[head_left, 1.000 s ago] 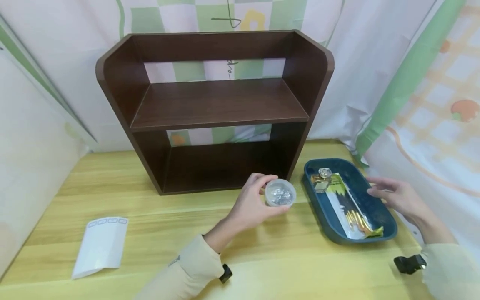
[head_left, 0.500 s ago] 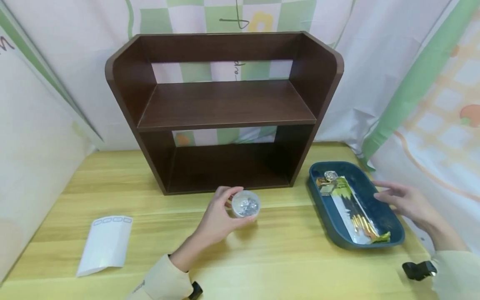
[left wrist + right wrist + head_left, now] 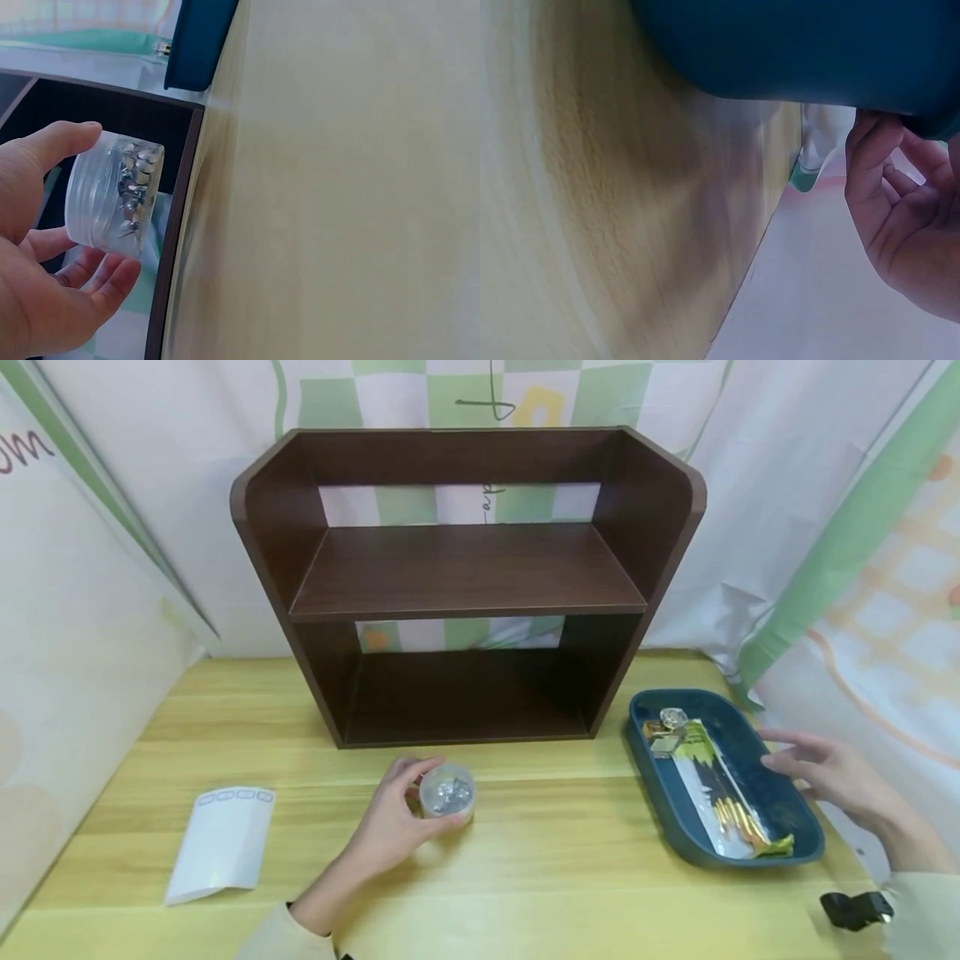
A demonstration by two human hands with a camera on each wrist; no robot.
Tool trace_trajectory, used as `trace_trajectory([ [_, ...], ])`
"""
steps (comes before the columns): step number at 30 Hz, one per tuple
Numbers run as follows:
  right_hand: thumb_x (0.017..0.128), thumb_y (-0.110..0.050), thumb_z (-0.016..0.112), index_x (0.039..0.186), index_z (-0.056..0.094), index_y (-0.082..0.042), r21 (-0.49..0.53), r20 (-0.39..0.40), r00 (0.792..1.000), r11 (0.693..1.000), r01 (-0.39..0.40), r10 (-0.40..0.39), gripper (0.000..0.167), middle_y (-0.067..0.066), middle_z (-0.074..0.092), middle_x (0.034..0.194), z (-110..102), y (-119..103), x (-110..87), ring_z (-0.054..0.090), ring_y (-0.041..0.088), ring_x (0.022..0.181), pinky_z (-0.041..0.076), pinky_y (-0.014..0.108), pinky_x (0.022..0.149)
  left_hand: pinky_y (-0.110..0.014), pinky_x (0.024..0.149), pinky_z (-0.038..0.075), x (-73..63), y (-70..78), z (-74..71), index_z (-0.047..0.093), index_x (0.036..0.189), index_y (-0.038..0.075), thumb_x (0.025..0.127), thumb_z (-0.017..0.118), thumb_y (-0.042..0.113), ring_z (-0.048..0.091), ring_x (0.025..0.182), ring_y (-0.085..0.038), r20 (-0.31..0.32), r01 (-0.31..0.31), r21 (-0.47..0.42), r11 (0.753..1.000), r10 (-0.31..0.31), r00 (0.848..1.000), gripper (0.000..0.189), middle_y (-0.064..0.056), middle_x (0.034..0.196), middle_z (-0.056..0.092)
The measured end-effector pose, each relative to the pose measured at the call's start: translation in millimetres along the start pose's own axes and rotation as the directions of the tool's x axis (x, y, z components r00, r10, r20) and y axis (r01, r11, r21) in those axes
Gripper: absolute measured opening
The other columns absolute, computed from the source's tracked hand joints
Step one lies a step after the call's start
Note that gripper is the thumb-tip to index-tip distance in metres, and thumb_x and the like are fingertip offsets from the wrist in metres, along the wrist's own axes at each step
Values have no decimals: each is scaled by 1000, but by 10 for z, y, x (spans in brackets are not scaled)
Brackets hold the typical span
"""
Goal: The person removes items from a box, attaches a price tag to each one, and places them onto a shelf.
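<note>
My left hand [image 3: 393,821] holds a small round clear plastic tub [image 3: 447,790] between thumb and fingers, over the table in front of the dark brown shelf. In the left wrist view, small silvery metal pieces [image 3: 136,180] show through the tub's wall. Over at the right, my right hand [image 3: 843,778] grips the rim of a dark blue plastic tray [image 3: 772,793]. The right wrist view has its curled fingers [image 3: 874,150] right under that rim. Inside the tray lie a flat clear packet [image 3: 723,802] of slim black and gold items and a clear, gold-tinted small object [image 3: 666,739].
A two-tier dark brown wooden shelf [image 3: 468,568] stands at the back of the wooden table [image 3: 555,868]. To the left lies a white sheet-like pouch [image 3: 222,843] with curled edges. Printed curtains [image 3: 795,435] hang around the back and sides.
My left hand has carried the clear tub leftward, away from the tray. The right hand keeps its place at the tray's rim. The whole head view has shifted slightly.
</note>
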State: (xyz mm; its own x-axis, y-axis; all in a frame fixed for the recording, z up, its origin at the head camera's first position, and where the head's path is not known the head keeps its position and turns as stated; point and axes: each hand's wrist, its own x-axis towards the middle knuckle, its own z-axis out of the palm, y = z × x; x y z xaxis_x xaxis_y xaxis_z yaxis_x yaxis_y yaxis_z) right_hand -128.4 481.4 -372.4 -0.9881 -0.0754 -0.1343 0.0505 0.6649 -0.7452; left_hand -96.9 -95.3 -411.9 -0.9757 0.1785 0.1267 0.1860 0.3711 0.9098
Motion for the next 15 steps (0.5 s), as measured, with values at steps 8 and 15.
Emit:
trace_trajectory([
  [8,100,-25,65,146,49,-5,-47,13,1000,999,-14,14,52,2,69,116,-8,1,13,61,-5,91,58,34,70,-33,81,55,-90,-42,-110,59,136,6,67,96,23,58,96,-22,30,49,29,998,-50,998,80,-4,125,54],
  [15,100,-23,65,146,49,-6,-58,16,1000,998,-9,10,52,19,67,119,-2,10,34,60,-6,90,58,34,68,-31,83,56,-120,-74,-152,61,132,5,65,96,19,59,98,-22,55,35,86,996,-40,998,76,-5,118,56],
])
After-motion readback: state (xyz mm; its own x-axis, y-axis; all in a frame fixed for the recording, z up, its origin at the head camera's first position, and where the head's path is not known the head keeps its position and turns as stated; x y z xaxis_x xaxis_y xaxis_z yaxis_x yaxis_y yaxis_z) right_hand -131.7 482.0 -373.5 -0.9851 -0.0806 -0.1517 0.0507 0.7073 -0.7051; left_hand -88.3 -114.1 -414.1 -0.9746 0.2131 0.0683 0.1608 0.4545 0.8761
